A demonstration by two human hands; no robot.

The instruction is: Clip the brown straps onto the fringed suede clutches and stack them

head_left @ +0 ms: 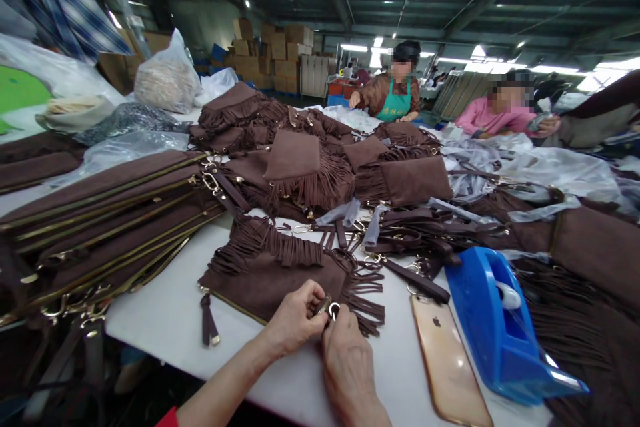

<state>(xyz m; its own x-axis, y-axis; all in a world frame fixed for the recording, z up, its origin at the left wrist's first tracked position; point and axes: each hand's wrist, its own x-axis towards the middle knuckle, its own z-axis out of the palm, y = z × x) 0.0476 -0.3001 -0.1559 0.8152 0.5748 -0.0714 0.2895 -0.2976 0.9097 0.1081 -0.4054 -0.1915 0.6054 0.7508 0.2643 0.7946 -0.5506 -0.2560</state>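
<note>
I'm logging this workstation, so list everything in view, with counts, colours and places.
fringed pouch: one, brown, front centre
metal piece: one, brassy, front centre
ring: one, pale, beside it
phone: one, gold, front right
tape dispenser: one, blue, right of the phone
straps: many, dark brown, behind the phone
heaped pouches: many, brown, middle
zippered pouches: several, brown, stacked left
table: one, white, underneath
plastic bags: several, clear, left and right
unclear item: one, green, far left
plaid cloth: one, blue and white, upper left
cardboard boxes: many, tan, background
co-workers: two, brown and pink tops, beyond the heap
left hand: one, red sleeve, pinching the metal piece
right hand: one, bare, at the ring
</note>
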